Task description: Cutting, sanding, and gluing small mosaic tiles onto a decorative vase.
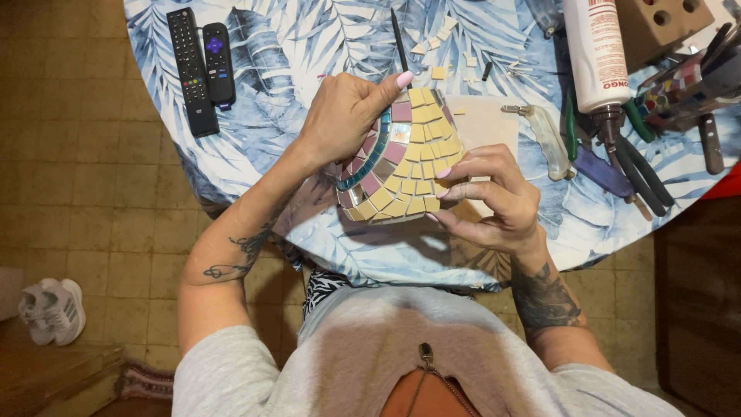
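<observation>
Mosaic piece (401, 158) held over the table (309, 46) edge in both hands.
Left hand (347, 116) closes its grip on the upper left rim, right hand (490, 197) on the lower right; the long axis runs from upper right to lower left, tiled face up.
</observation>
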